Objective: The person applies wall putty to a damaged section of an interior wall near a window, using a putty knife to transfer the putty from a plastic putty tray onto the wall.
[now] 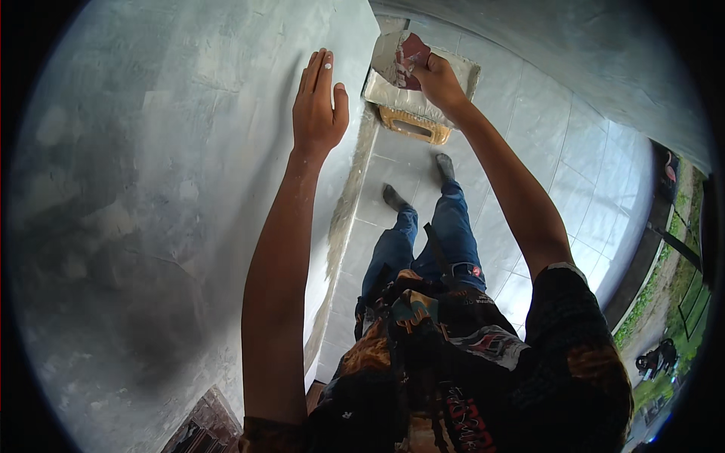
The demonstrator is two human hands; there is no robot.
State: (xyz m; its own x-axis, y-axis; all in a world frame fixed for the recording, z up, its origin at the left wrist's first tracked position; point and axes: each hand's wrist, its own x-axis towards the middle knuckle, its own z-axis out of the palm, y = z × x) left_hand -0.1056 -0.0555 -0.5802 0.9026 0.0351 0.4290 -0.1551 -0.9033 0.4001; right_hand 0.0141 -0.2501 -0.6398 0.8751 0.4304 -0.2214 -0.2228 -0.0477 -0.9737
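Observation:
My left hand (321,106) lies along the grey-white plastered wall (174,151), its palm toward it and fingers stretched out; a white smear marks one finger. In my right hand (439,81), the fingers close around a flat scraper (413,59) with a maroon grip part and a pale, wide blade. White paste is smeared over the maroon part. The scraper is held at the wall's far corner edge; whether the blade touches the wall I cannot tell. Below it stands a yellow stool (414,126) with a handle slot, its top crusted with whitish plaster.
Grey tiles (521,143) cover the floor, where my feet stand near the stool. A rough, unpainted strip (343,204) runs along the wall's base. Another pale wall (604,53) rises at the right. Beyond a dark ledge (634,264) lie grass and a parked motorcycle (655,359).

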